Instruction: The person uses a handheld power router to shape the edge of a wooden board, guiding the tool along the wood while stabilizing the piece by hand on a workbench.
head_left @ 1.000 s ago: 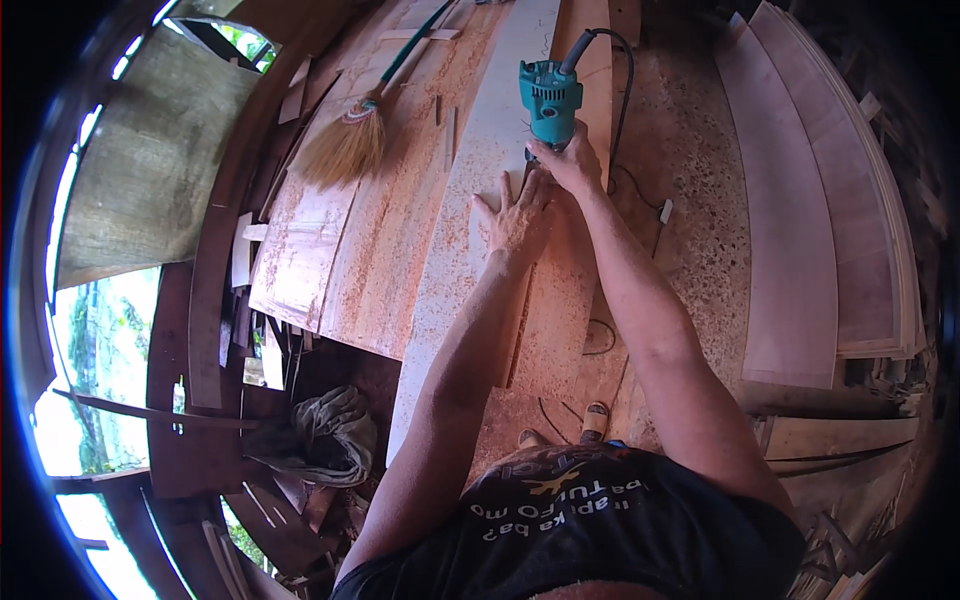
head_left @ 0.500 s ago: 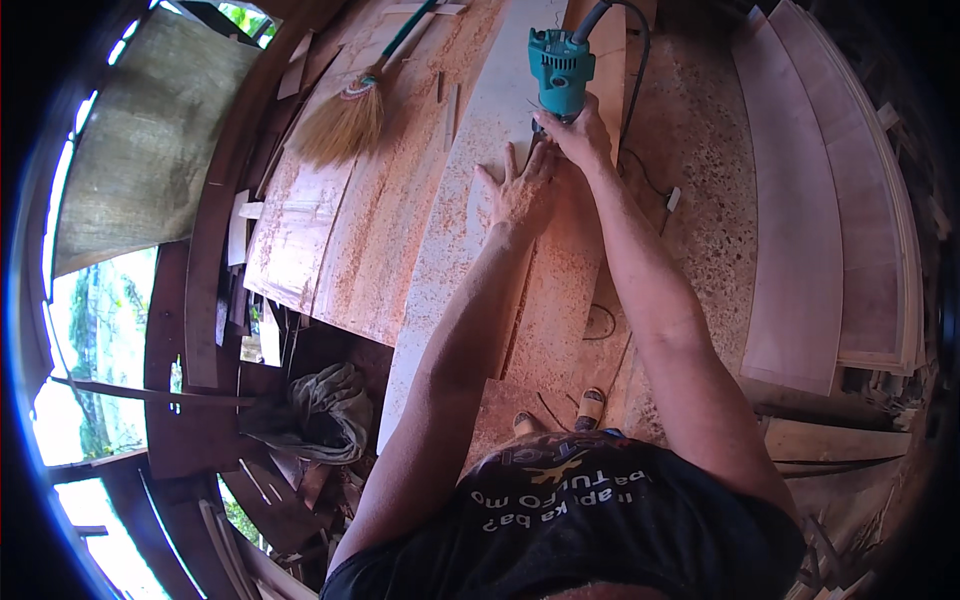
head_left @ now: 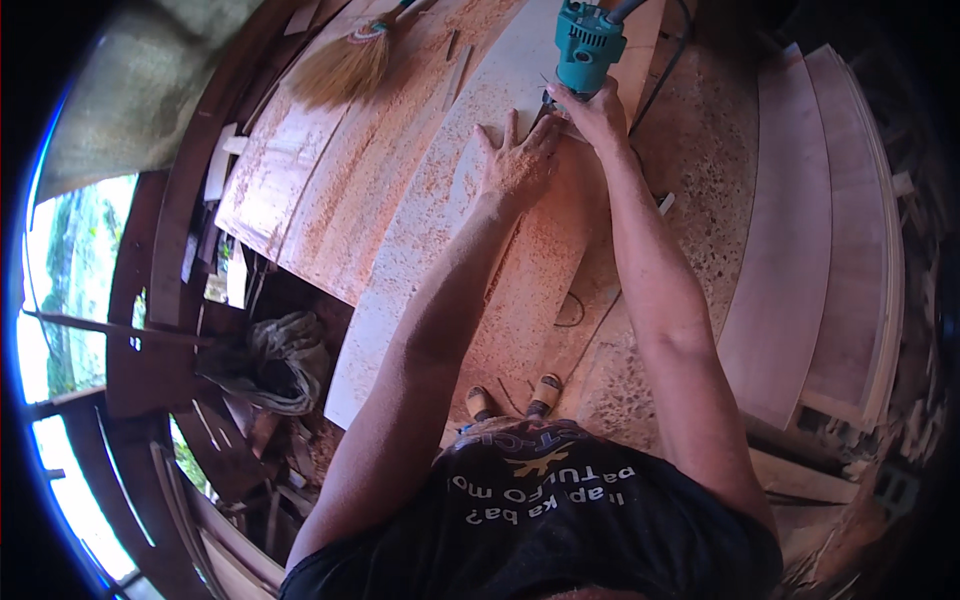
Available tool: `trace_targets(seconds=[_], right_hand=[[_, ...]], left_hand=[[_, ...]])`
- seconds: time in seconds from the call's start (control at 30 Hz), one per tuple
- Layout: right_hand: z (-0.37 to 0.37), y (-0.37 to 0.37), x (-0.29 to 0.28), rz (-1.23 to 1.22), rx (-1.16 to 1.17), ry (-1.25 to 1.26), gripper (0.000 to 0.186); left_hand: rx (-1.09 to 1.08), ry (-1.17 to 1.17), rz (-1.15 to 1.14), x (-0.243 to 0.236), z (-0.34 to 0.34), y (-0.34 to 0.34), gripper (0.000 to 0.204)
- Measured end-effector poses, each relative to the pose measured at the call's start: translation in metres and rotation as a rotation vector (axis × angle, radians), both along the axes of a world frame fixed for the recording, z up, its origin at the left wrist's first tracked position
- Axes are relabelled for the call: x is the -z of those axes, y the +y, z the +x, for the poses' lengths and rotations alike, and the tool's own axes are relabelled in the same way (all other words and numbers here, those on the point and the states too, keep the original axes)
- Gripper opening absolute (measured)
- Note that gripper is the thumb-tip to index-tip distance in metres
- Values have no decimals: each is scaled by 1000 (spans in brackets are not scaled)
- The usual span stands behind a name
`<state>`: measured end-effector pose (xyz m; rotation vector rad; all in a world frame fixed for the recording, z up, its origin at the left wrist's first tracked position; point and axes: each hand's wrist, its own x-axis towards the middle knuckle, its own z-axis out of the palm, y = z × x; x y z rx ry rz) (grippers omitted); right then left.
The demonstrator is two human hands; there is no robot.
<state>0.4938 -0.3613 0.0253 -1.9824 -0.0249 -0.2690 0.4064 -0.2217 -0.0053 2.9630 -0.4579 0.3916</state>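
On plank [head_left: 520, 290]: router [head_left: 588, 45] seemingly upright, right hand [head_left: 598, 112] gripping.

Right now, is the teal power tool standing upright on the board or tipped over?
Upright. The teal power tool stands base-down on the pale board, the right hand gripping its base; the left hand lies flat beside it.

The teal router [head_left: 590, 45] at the top has a matt plastic shell. The pale wooden board [head_left: 440, 220] under it looks raw and sawdust-coated. The upper-left broom [head_left: 340, 65] is dry straw. Right-side planks [head_left: 790, 230] are smooth, bare wood.
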Motion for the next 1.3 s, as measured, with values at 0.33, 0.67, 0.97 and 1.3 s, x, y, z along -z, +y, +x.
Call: trace_targets(seconds=[0.33,0.67,0.97,1.3], right_hand=[[9,1,3,-4,-62,-30,68],[27,-12,14,-60,-49,-27,88],[37,-14,11,16,-126,-21,82],[25,-11,-12,90,-98,-19,74]], left_hand=[[-36,-26,46,-2,1,2,51],[-64,37,109,-8,7,-11,50],[-83,41,105,-13,16,-12,48],[-92,104,97,-14,29,-17,47]])
